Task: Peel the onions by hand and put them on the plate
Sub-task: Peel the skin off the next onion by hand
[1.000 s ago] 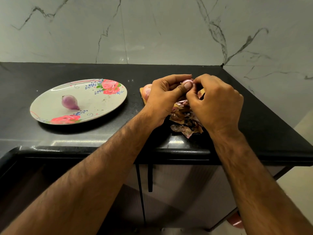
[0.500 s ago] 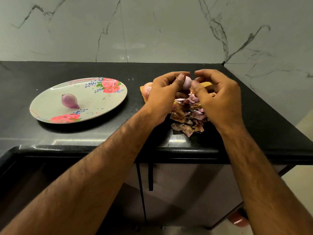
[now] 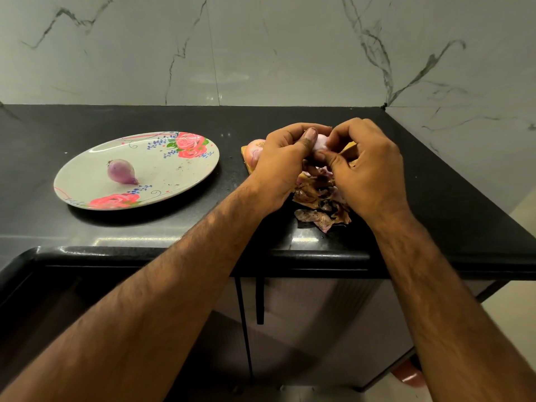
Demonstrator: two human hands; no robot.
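Observation:
A small pale pink onion (image 3: pixel 321 142) is pinched between my left hand (image 3: pixel 282 166) and my right hand (image 3: pixel 367 166) above the counter. Both hands close on it, thumbs touching its skin. One peeled purple onion (image 3: pixel 121 171) lies on the white flowered plate (image 3: pixel 179 172) at the left. Another onion (image 3: pixel 253 152) with its skin on sits just behind my left hand, on a yellow board (image 3: pixel 246 165) that my hands mostly hide. A heap of brown and pink onion peels (image 3: pixel 319 204) lies under my hands.
The black counter (image 3: pixel 87 233) ends in a rounded front edge near me and a slanted right edge. Marble wall tiles (image 3: pixel 261 47) rise behind. Cabinet doors with dark handles (image 3: pixel 259 300) stand below the counter.
My hands have stayed over the peel heap and shifted their grip on the onion. My right thumb has moved down under it. The plate and its onion have not moved.

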